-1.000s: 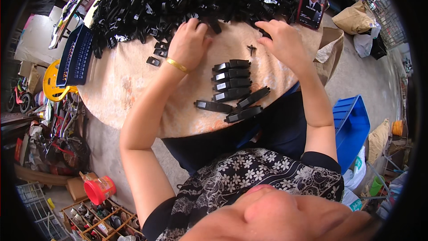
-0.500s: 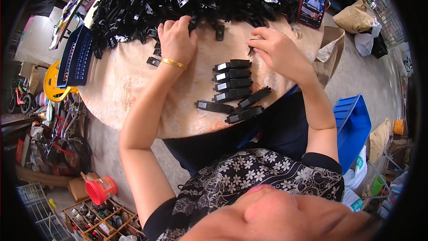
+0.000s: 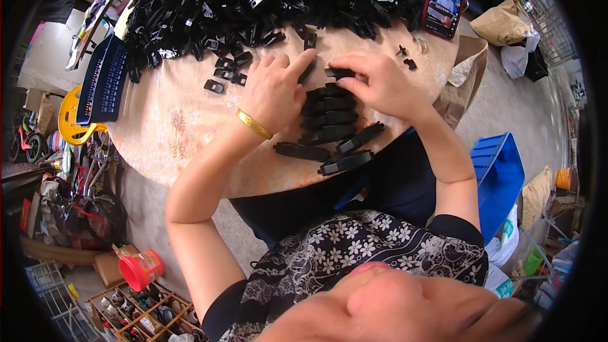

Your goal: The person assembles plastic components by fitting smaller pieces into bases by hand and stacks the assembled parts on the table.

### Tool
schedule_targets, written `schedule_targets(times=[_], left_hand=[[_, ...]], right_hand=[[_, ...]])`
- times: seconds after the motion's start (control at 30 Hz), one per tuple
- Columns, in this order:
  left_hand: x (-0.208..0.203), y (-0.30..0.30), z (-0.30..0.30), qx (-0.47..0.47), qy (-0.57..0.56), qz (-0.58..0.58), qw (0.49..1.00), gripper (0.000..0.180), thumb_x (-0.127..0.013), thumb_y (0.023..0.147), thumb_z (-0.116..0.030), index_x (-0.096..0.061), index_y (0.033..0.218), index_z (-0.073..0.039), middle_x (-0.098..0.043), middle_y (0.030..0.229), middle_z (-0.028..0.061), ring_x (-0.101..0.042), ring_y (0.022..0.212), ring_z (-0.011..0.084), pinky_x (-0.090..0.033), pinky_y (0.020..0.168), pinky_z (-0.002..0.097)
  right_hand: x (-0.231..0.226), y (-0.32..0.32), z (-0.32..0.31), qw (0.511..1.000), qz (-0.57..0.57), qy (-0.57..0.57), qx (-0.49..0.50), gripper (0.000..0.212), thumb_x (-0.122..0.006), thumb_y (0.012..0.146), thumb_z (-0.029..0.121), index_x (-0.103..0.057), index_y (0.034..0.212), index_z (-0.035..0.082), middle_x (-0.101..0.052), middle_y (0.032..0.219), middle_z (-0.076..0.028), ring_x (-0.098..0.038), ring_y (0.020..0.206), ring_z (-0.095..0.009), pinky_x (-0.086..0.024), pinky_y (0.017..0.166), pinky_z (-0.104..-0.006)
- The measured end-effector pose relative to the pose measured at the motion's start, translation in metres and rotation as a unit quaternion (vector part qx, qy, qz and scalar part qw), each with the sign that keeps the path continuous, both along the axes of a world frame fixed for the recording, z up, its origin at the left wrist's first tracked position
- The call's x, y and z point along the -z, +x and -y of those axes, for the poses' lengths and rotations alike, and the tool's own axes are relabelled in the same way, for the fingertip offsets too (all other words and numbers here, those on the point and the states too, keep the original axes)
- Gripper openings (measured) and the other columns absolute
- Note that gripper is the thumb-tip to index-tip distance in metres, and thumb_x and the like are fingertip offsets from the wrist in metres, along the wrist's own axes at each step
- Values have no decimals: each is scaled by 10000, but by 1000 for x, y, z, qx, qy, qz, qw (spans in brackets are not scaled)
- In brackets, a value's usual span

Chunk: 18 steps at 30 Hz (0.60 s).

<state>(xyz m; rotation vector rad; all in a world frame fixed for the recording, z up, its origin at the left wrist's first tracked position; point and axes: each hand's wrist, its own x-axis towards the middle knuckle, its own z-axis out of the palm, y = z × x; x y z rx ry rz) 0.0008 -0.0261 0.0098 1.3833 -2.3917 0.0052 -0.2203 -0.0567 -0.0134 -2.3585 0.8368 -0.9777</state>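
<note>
My left hand [image 3: 275, 88], with a gold bangle on the wrist, and my right hand [image 3: 373, 82] meet over a black plastic part [image 3: 339, 73] at the far end of a row. Fingers of both hands pinch that part. Below it lies the row of assembled black parts [image 3: 329, 117], side by side on the round table [image 3: 183, 133]. Three more black parts [image 3: 345, 163] lie crosswise nearer to me. A big heap of loose black parts [image 3: 253, 0] covers the far half of the table.
A phone [image 3: 445, 0] with a lit screen leans at the table's far right. A few small black pieces [image 3: 405, 56] lie beside it. A blue crate [image 3: 500, 183] stands on the floor at right, a red tub [image 3: 140, 269] and clutter at lower left.
Both hands drew back from the heap and came together over the row. The right hand now holds a black part at the row's far end, and the left hand touches it.
</note>
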Motion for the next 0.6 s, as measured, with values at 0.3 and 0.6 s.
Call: schedule_targets(times=[0.3,0.6], left_hand=[[-2,19,15,42,115,-43,992,333,-509,864,-60,-602,1184,-65,-606,880,150,-576,917,335,-452,837,417],[14,10,15,82,-6,-70,994,269,-709,733,-65,-678,1000,-76,-606,900,111,-570,918,312,-477,804,386]], right_hand=[[-10,-8,-4,982,-44,130,-132,263,-683,780,123,-686,1018,13,-678,891,-132,-643,765,-228,-499,691,-314],[-17,1,-6,986,54,154,-23,264,-693,778,76,-685,1037,29,-682,965,-102,-630,854,-224,-499,738,-336]])
